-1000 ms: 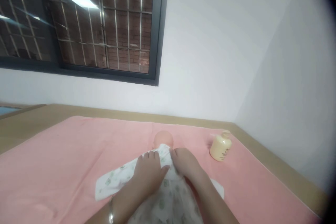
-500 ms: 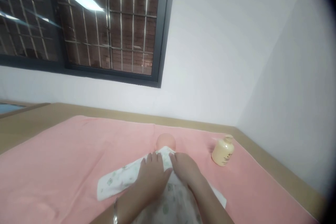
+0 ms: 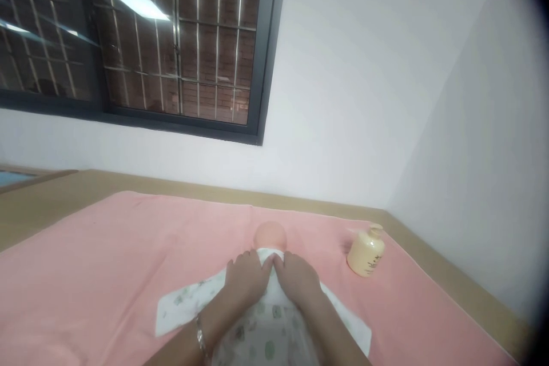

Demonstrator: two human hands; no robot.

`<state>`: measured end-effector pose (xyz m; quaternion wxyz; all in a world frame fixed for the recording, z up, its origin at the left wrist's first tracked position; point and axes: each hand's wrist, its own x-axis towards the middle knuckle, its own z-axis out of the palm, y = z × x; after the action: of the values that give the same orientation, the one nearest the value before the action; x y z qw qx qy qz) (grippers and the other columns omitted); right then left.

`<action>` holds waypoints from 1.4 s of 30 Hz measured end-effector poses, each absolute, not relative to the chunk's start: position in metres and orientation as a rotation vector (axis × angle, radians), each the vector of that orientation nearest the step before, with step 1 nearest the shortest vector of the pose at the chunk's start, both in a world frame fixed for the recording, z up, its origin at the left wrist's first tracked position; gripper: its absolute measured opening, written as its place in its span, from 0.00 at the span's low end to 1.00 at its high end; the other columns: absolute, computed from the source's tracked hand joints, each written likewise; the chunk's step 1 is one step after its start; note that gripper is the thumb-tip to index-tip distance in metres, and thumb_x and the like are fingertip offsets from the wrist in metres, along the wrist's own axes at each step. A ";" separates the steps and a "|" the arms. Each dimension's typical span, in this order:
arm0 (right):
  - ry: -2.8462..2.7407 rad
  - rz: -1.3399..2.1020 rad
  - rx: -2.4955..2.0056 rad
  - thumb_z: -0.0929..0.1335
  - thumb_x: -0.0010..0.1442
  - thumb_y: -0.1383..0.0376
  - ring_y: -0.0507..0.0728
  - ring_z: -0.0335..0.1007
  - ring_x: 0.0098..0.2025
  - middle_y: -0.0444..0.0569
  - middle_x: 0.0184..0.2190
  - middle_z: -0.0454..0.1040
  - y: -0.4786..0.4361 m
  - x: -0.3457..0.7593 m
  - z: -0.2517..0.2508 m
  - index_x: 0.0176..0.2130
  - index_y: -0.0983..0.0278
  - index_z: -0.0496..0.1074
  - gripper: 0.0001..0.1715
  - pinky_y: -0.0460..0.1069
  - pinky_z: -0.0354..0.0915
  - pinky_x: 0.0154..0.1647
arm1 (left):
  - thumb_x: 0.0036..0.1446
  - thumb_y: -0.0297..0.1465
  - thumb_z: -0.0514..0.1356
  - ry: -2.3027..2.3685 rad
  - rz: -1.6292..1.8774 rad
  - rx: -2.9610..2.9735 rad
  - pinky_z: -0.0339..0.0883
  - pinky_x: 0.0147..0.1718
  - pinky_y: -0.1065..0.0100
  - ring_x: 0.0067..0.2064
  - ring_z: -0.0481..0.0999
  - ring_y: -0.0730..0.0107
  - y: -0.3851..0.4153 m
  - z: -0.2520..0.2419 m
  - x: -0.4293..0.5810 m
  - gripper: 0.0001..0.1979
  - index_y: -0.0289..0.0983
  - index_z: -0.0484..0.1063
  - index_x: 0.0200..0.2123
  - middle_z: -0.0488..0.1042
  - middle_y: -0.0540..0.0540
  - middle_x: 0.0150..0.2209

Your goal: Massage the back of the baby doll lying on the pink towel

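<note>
A doll (image 3: 270, 235) lies on a pink sheet (image 3: 98, 257), with only its smooth rounded head showing above the collar. It wears a white baby garment (image 3: 269, 346) with green prints, whose sleeves spread out to both sides. My left hand (image 3: 247, 279), a silvery bracelet on its wrist, grips the garment at the left shoulder with its fingers curled over the edge. On the opposite shoulder, my right hand (image 3: 299, 279) holds the cloth in the same way. Both thumbs come together at the neckline. The doll's body is hidden beneath the cloth and my forearms.
To the right stands a cream-coloured bottle (image 3: 365, 253) with dark lettering. The sheet covers a tan surface (image 3: 206, 191) that meets a white wall (image 3: 334, 97). A dark-framed window (image 3: 257, 68) with metal bars is at the upper left.
My left hand has turned inward and its thumb has moved up to the neckline. My right hand has shifted slightly outward, and the collar sits a little lower under the doll's head.
</note>
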<state>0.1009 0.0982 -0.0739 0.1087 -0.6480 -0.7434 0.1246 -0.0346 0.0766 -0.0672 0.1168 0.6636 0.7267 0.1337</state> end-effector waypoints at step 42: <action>-1.912 0.344 -1.774 0.53 0.65 0.53 0.55 0.64 0.28 0.45 0.25 0.71 0.111 0.113 -0.104 0.28 0.61 0.66 0.24 0.47 0.49 0.27 | 0.61 0.45 0.46 2.049 0.768 1.869 0.57 0.32 0.67 0.33 0.69 0.66 0.090 -0.098 -0.052 0.18 0.39 0.64 0.28 0.72 0.49 0.30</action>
<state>0.1133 0.1108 -0.1040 0.2527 -0.6524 -0.7032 0.1266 -0.0524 0.0896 -0.0978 0.1316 0.6440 0.7057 0.2645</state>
